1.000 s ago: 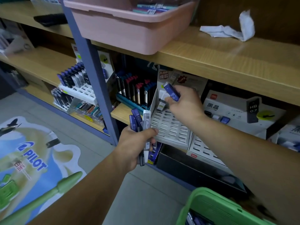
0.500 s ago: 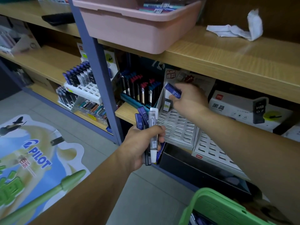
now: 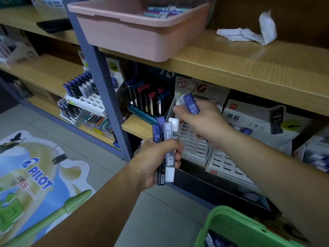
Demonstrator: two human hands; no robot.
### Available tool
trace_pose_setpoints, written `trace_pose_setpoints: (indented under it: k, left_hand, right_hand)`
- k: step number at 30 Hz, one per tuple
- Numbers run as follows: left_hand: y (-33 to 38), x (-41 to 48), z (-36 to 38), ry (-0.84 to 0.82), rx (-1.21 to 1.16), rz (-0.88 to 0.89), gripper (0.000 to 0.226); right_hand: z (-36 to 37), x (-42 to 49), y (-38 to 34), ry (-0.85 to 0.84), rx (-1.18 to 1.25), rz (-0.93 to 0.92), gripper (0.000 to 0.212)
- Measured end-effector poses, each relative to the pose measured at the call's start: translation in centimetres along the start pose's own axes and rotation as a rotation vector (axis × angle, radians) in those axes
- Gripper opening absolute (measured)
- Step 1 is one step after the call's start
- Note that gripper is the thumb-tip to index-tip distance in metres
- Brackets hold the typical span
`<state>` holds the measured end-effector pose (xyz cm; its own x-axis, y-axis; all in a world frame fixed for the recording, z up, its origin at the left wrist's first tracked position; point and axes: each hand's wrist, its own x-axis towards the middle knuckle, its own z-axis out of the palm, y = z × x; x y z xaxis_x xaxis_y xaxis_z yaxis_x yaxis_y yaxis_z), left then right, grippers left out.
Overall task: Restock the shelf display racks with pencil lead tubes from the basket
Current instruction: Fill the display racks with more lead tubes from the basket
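The right hand [image 3: 201,120] pinches one small blue plastic pencil lead tube [image 3: 191,104], printed 0.7, between thumb and curled fingers; the fingertips are blurred, so the exact contact cannot be told. The tube is tilted and held above the back edge of a white slotted plastic display rack [image 3: 194,148], whose visible slots are nearly all unfilled. The left hand [image 3: 156,161] is wrapped tightly round an upright bundle of blue, clear and white-capped lead tubes [image 3: 168,145], held just in front of that rack's left front corner. The rack sits near the front edge of the lower wooden shelf [image 3: 138,125], with a second white slotted rack [image 3: 226,166] touching its right side. The green plastic basket [image 3: 231,223] hangs below, at the person's right, with more tubes dimly visible inside.

The tubes look light, stiff and smooth, so probably a little slippery. Each is best taken by its upper half, leaving the lower end free to enter a slot. The bundle seems likeliest to shed a tube if the left hand loosens.
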<state>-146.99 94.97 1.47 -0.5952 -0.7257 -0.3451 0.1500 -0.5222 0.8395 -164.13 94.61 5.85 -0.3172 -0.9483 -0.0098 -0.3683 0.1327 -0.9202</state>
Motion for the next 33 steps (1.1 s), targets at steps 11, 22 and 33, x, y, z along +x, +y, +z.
trace_pose_setpoints:
  k: [11, 22, 33]
  left_hand:
    - [-1.0, -0.2, -0.2, 0.086, 0.068, -0.012, 0.013]
    - [-0.2, 0.5, 0.7, 0.347, 0.094, 0.133, 0.021]
    - [0.0, 0.5, 0.3, 0.279, -0.018, 0.049, 0.006]
  right_hand:
    - [-2.5, -0.4, -0.3, 0.222, 0.148, 0.253, 0.028]
    - [-1.3, -2.5, 0.3, 0.065, 0.25, 0.189, 0.015]
    - [0.3, 2.0, 1.4, 0.224, -0.005, -0.014, 0.018]
